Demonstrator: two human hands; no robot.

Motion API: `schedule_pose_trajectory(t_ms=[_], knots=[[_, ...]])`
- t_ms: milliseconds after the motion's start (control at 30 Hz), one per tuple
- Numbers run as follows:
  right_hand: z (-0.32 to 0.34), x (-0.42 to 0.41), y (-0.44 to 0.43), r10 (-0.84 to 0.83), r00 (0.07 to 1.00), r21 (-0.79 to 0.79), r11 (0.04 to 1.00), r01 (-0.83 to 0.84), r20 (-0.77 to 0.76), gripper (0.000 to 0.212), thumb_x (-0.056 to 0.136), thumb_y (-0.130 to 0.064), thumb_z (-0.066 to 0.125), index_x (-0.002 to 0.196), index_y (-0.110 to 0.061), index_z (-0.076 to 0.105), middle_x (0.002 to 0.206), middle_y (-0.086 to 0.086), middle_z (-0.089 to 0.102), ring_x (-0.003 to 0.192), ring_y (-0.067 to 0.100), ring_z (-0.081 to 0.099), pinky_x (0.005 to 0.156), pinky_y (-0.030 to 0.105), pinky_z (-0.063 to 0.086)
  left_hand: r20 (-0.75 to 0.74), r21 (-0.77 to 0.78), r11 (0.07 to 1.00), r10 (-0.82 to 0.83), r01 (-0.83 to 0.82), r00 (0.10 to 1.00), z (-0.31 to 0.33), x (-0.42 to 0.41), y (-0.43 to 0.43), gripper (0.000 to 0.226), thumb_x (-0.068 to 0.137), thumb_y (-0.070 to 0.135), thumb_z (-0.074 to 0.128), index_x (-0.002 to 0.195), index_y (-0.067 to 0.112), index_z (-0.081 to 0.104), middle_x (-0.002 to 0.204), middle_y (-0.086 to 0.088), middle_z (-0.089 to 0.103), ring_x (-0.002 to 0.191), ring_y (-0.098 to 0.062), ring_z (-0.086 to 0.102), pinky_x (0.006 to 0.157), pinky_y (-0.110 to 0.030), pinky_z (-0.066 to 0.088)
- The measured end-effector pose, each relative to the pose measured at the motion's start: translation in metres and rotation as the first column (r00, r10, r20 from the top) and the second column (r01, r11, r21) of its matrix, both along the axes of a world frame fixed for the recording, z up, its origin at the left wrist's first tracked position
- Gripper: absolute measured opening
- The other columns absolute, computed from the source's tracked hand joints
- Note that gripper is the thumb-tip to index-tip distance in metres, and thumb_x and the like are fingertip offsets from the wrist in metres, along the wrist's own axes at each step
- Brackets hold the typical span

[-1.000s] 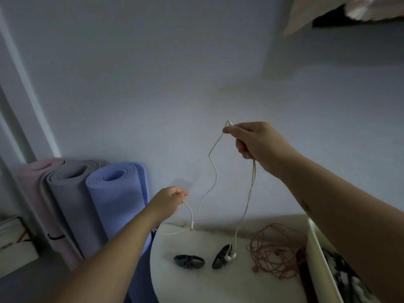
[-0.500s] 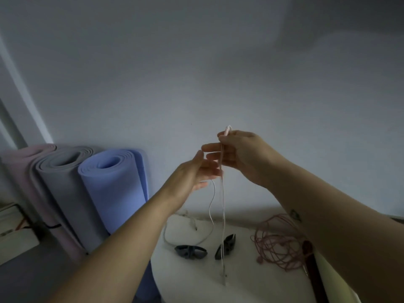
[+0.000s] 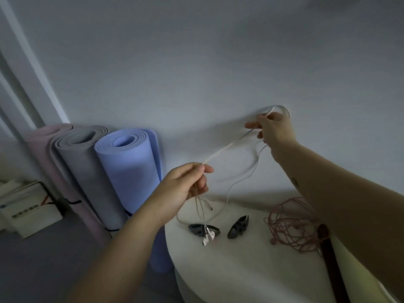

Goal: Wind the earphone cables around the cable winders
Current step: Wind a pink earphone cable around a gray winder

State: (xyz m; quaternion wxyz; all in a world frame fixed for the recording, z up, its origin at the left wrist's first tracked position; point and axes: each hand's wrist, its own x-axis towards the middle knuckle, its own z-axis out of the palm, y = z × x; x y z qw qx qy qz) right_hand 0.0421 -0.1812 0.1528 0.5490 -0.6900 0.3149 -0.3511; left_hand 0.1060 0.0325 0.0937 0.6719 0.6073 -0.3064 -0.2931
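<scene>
A white earphone cable (image 3: 227,147) stretches taut between my two raised hands. My left hand (image 3: 185,184) pinches its lower stretch, and loose strands hang below it down to the white earbuds (image 3: 208,235). My right hand (image 3: 272,130) grips the upper end, where the cable makes a loop above the fingers. The earbuds dangle at the left of two dark cable winders (image 3: 202,229) on the round white table (image 3: 236,270). The second winder (image 3: 238,226) lies to its right. A tangled pink earphone cable (image 3: 293,226) lies further right on the table.
Three rolled mats stand against the wall at left: pink (image 3: 52,154), grey (image 3: 80,162) and blue (image 3: 131,171). A white box (image 3: 28,206) sits on the floor at far left. A dark stick-like object (image 3: 330,261) lies at the table's right edge.
My hands have moved apart: the right went up and right, the left came down and left, pulling the white cable taut. The earbuds now hang over the left winder.
</scene>
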Motion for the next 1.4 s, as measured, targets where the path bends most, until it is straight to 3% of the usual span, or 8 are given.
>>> schedule_pose_trajectory(t_ms=[200, 400, 500, 733, 933, 1067, 1200, 1400], knots=[[-0.054, 0.009, 0.033, 0.282, 0.936, 0.047, 0.959, -0.278, -0.21, 0.025, 0.099, -0.025, 0.046, 0.094, -0.008, 0.064, 0.079, -0.001, 0.071, 0.061, 0.013, 0.059, 0.059, 0.021, 0.046, -0.019, -0.065, 0.995, 0.073, -0.074, 0.997, -0.001, 0.01, 0.006, 0.028, 0.101, 0.016, 0.041, 0.087, 0.015, 0.065, 0.053, 0.008, 0.037, 0.048, -0.005, 0.036, 0.058, -0.02, 0.041], [-0.111, 0.006, 0.031, 0.536, 0.661, 0.172, 0.828, -0.534, -0.525, 0.037, 0.097, -0.04, 0.046, 0.101, -0.011, 0.069, 0.096, 0.0, 0.072, 0.087, 0.016, 0.064, 0.072, 0.023, 0.046, -0.055, -0.128, 0.979, 0.151, -0.157, 0.987, -0.005, 0.015, 0.005, 0.025, 0.102, 0.017, 0.042, 0.092, 0.014, 0.065, 0.052, 0.009, 0.031, 0.045, -0.004, 0.026, 0.044, -0.015, 0.025], [-0.134, -0.001, 0.02, 0.505, 0.471, 0.047, 0.717, -0.696, -0.723, 0.014, 0.089, -0.024, 0.063, 0.096, -0.019, 0.073, 0.092, -0.01, 0.069, 0.086, 0.007, 0.061, 0.079, 0.02, 0.045, -0.067, -0.155, 0.972, 0.169, -0.177, 0.983, -0.003, 0.017, 0.004, 0.025, 0.101, 0.018, 0.042, 0.092, 0.014, 0.065, 0.053, 0.009, 0.029, 0.045, -0.003, 0.025, 0.043, -0.015, 0.024], [-0.167, -0.015, 0.024, 0.113, 0.166, -0.104, 0.421, -0.901, -0.98, 0.038, 0.086, -0.017, 0.06, 0.124, -0.014, 0.061, 0.129, 0.004, 0.057, 0.121, 0.022, 0.051, 0.096, 0.023, 0.037, -0.061, -0.168, 0.972, 0.156, -0.164, 0.986, -0.001, 0.015, -0.005, 0.024, 0.101, 0.018, 0.043, 0.093, 0.014, 0.065, 0.052, 0.009, 0.029, 0.046, -0.004, 0.025, 0.044, -0.015, 0.024], [-0.146, -0.029, 0.036, 0.08, 0.055, -0.011, 0.468, -0.883, -0.995, 0.027, 0.087, -0.027, 0.06, 0.105, -0.008, 0.066, 0.096, 0.006, 0.062, 0.077, 0.021, 0.058, 0.045, 0.017, 0.047, -0.028, -0.142, 0.976, 0.165, -0.168, 0.986, 0.005, 0.011, -0.011, 0.024, 0.102, 0.019, 0.043, 0.094, 0.015, 0.066, 0.052, 0.01, 0.03, 0.045, -0.003, 0.026, 0.045, -0.014, 0.025], [-0.105, -0.037, 0.032, 0.404, 0.137, 0.135, 0.575, -0.807, -0.905, 0.011, 0.08, -0.025, 0.065, 0.071, -0.018, 0.065, 0.076, -0.002, 0.066, 0.069, 0.012, 0.058, 0.057, 0.017, 0.045, -0.061, -0.107, 0.967, 0.226, -0.232, 0.972, 0.005, 0.006, -0.013, 0.027, 0.103, 0.019, 0.041, 0.095, 0.016, 0.066, 0.053, 0.009, 0.032, 0.046, -0.004, 0.026, 0.045, -0.016, 0.024], [-0.063, -0.062, 0.024, 0.748, 0.5, 0.266, 0.638, -0.722, -0.436, 0.015, 0.076, -0.02, 0.065, 0.082, -0.006, 0.064, 0.071, 0.003, 0.059, 0.067, 0.014, 0.051, 0.06, 0.021, 0.038, -0.181, -0.036, 0.951, 0.296, -0.307, 0.938, -0.001, -0.003, -0.021, 0.028, 0.103, 0.019, 0.038, 0.096, 0.016, 0.066, 0.051, 0.011, 0.036, 0.041, -0.003, 0.025, 0.043, -0.016, 0.023], [-0.06, -0.075, 0.039, 0.445, 0.817, 0.345, 0.751, -0.563, 0.366, 0.008, 0.074, -0.013, 0.066, 0.079, -0.009, 0.061, 0.07, 0.005, 0.064, 0.066, 0.015, 0.06, 0.058, 0.02, 0.05, -0.214, 0.079, 0.985, 0.169, -0.155, 0.962, -0.031, -0.031, -0.03, 0.043, 0.1, 0.046, 0.036, 0.091, 0.016, 0.066, 0.061, 0.007, 0.047, 0.04, -0.003, 0.024, 0.046, -0.02, 0.019]])
